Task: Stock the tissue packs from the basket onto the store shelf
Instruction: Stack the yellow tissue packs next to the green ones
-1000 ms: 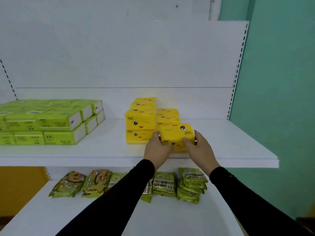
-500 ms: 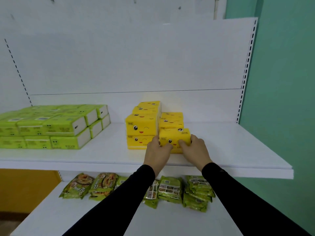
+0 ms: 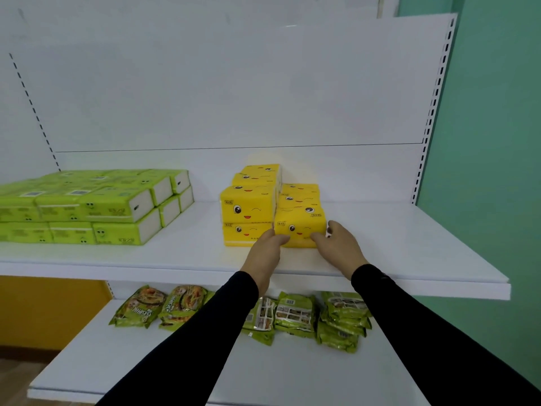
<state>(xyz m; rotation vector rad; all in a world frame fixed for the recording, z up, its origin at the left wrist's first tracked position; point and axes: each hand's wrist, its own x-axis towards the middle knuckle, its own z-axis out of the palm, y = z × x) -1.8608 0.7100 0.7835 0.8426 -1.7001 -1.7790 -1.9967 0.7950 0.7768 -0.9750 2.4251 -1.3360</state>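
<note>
A yellow tissue pack (image 3: 300, 227) with a cartoon face lies on the white store shelf (image 3: 395, 244), pressed against the right side of a stack of like yellow packs (image 3: 248, 206). My left hand (image 3: 263, 253) grips its lower left corner, thumb on the front face. At the other end, my right hand (image 3: 339, 250) has its thumb on the front and its fingers curled round the pack's side. More yellow packs lie behind it. The basket is out of view.
Green tissue packs (image 3: 87, 206) are stacked two high on the shelf's left part. Green snack bags (image 3: 295, 315) lie on the lower shelf (image 3: 175, 364) under my arms. A teal wall (image 3: 491, 142) borders the shelving on the right.
The yellow pack went from tilted and lifted down onto the shelf, then was pushed back against the stack. Both hands stayed on it and slid lower on its front.
</note>
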